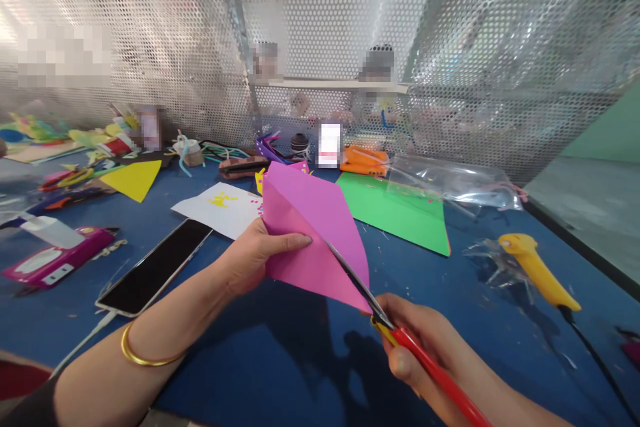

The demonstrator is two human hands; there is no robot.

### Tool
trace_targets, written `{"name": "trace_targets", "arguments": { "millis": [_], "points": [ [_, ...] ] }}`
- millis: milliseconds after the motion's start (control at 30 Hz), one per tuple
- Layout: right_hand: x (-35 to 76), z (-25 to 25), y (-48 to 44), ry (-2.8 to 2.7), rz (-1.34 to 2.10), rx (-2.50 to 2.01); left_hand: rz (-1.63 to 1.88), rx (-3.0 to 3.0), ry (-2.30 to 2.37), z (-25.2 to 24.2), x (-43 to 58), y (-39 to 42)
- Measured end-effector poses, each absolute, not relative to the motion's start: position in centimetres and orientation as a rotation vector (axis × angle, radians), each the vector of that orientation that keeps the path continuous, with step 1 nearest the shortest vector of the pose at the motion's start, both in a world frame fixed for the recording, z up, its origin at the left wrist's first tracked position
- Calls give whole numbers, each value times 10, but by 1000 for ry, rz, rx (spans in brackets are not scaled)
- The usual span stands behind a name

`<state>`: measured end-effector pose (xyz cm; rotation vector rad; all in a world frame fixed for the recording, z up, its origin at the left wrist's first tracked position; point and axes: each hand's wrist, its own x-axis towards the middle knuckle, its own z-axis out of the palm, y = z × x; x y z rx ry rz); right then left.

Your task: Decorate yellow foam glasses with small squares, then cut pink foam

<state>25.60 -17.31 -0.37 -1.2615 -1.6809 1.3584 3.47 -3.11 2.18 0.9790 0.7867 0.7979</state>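
A folded pink-purple sheet is held up over the blue table, gripped at its left edge by my left hand, thumb on top and fingers behind. My right hand is closed round the handles of red-handled scissors. Their blades lie across the lower right part of the sheet, pointing up and left. The fingers behind the sheet are hidden. Behind the sheet, a white sheet carries small yellow and pink bits.
A phone with a cable and a magenta tool lie left. Green sheets, clear plastic bags and a yellow glue gun with a black cord are right. A yellow sheet sits back left, before a perforated metal screen.
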Motion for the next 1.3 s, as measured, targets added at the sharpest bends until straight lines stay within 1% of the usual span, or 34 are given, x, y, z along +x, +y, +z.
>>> {"name": "trace_targets", "arguments": {
  "millis": [200,433,600,700,867,1167,1300],
  "points": [
    [257,-6,-172,-1685,1325,-1280,797,961,769,21,36,-32],
    [250,-10,-174,-1722,1136,-1398,800,978,775,21,36,-32],
    [244,-9,-175,-1701,1060,-1511,788,971,774,22,36,-32],
    [244,-9,-175,-1695,1095,-1469,800,965,777,22,36,-33],
    [250,-6,-178,-1678,1286,-1332,787,976,780,21,35,-31],
    [259,-1,-180,-1666,1313,-1439,819,1065,837,19,36,-31],
    [264,7,-179,-1755,1275,-1471,822,1091,832,19,36,-31]
  ]
}}
